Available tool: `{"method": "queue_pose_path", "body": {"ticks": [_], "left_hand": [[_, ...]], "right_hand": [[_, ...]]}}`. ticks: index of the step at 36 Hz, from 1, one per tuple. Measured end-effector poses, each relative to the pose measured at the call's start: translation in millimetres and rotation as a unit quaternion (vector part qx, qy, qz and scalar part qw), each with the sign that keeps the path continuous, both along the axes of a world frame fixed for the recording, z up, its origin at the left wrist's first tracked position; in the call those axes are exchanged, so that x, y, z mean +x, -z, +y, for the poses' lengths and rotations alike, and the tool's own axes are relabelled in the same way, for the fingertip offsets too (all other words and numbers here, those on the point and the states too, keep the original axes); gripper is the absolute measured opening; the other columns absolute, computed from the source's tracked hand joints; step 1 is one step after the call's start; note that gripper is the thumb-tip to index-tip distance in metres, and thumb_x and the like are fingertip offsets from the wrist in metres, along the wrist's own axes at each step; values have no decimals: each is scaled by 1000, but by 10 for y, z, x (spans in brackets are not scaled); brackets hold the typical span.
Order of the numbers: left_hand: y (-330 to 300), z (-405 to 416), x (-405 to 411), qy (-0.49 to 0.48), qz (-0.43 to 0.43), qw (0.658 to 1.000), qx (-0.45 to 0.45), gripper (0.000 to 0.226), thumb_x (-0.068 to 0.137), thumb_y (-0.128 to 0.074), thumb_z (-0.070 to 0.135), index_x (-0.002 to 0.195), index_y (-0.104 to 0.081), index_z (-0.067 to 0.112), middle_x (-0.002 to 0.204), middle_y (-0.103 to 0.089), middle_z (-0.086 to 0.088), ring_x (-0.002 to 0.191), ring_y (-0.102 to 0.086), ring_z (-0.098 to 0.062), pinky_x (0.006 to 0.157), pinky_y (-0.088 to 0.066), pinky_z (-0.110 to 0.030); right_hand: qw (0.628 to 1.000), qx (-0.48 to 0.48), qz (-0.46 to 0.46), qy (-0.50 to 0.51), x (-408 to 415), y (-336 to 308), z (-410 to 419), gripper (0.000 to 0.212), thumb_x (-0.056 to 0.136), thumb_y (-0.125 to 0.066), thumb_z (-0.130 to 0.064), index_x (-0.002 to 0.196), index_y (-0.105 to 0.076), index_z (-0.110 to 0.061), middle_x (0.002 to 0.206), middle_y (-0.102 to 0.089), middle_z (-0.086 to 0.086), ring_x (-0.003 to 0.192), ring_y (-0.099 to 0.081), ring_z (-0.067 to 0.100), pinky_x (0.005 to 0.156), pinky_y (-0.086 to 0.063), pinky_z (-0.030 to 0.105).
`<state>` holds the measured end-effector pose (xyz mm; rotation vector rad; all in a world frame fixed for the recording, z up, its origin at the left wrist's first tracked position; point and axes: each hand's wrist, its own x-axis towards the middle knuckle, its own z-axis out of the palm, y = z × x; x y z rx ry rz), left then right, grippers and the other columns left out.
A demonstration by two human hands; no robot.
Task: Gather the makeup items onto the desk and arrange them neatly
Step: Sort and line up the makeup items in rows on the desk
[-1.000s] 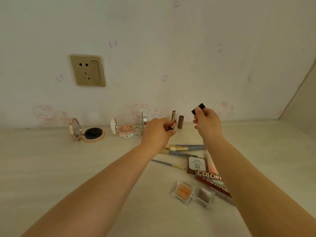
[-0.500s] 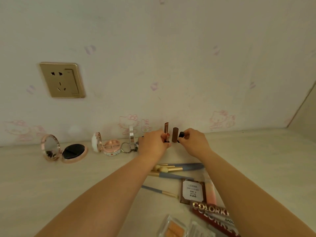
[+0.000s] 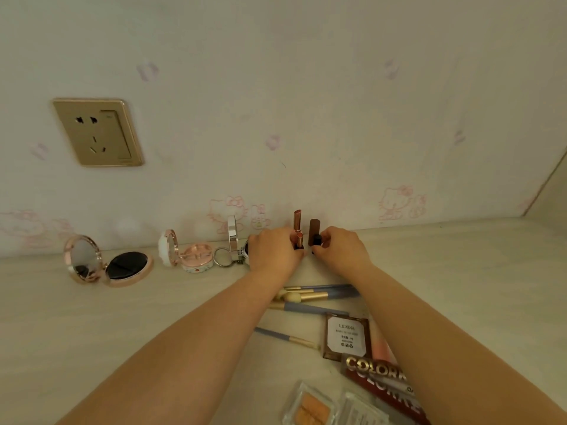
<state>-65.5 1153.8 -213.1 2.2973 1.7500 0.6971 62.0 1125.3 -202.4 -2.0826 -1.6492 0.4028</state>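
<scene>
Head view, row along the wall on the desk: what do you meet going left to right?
Mirror compact with black puff → pink compact → upright silver compact → left hand → rose-gold lipstick → brown tube → right hand.

Home bedroom — cartoon-cat wallpaper (image 3: 399,204), wall socket (image 3: 98,131), makeup-strewn desk (image 3: 92,326)

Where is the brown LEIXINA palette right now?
In the head view, the LEIXINA palette lies flat on the desk right of centre, between the person's forearms, just below the blue-handled brushes and above the COLORKEY boxes.
</scene>
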Motion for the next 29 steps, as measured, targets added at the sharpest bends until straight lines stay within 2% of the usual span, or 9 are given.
{"method": "queue_pose_path", "body": {"ticks": [8, 12, 15, 18, 21, 23, 27, 29], "left_hand": [[-23, -51, -45, -3, -42, 999, 6, 40, 75, -68, 49, 109, -63, 29, 105, -69, 7, 106, -58, -17, 90, -41, -37], [-23, -231, -156, -5, -104, 995, 8, 53, 74, -72, 45, 119, -57, 23, 113, -63, 6, 107, -56, -16, 91, -46, -37], [-7, -465, -249, 13, -151, 988, 25, 44, 78, -70, 40, 116, -57, 23, 113, -60, 5, 105, -55, -13, 90, -47, -36], [-55, -815, -299, 80, -190, 979, 13, 27, 82, -68, 29, 108, -61, 23, 108, -60, 6, 93, -56, -7, 83, -47, -26], [-92, -1137, -318, 155, -175, 972, -9, 17, 82, -67, 26, 99, -65, 24, 101, -61, 6, 88, -60, -7, 81, -49, -27], [-101, -1279, -316, 196, -154, 968, -30, 18, 83, -67, 28, 100, -67, 24, 100, -61, 6, 90, -60, -7, 82, -49, -26], [-68, -1508, -289, 235, -64, 970, -8, 26, 84, -63, 38, 108, -66, 28, 101, -58, 13, 93, -50, -6, 79, -40, -25], [-42, -1580, -268, 241, -44, 970, 2, 27, 84, -63, 41, 108, -66, 29, 104, -61, 10, 97, -51, -10, 81, -41, -29]], "right_hand": [[1000, 4, 14, 16, -18, -37, -57, 42, 86, -61, -32, 122, -53, -12, 116, -61, 8, 107, -56, 23, 85, -44, 31], [998, 27, 52, 39, -15, -117, -253, 34, 89, -57, -31, 116, -51, -12, 112, -60, 8, 100, -56, 22, 80, -44, 30], [994, 70, 73, 39, -23, -209, -518, 22, 92, -53, -26, 110, -56, -15, 105, -60, 1, 92, -53, 15, 76, -40, 25], [989, 101, 105, 34, -63, -257, -847, 13, 92, -52, -21, 100, -60, -17, 92, -58, -6, 82, -51, 9, 66, -37, 19], [987, 105, 119, 36, -114, -242, -1153, 10, 91, -52, -18, 91, -61, -21, 77, -53, -13, 70, -47, 0, 57, -32, 12], [985, 113, 123, 44, -125, -217, -1315, 10, 91, -52, -18, 90, -62, -21, 76, -54, -13, 69, -49, 3, 56, -34, 13], [981, 138, 109, 84, -81, -151, -1704, 12, 91, -52, -17, 92, -64, -20, 84, -59, -6, 72, -52, 6, 56, -36, 15], [980, 144, 85, 111, -26, -99, -1860, 15, 91, -51, -16, 94, -66, -19, 91, -61, -3, 81, -54, 13, 63, -37, 21]]}}
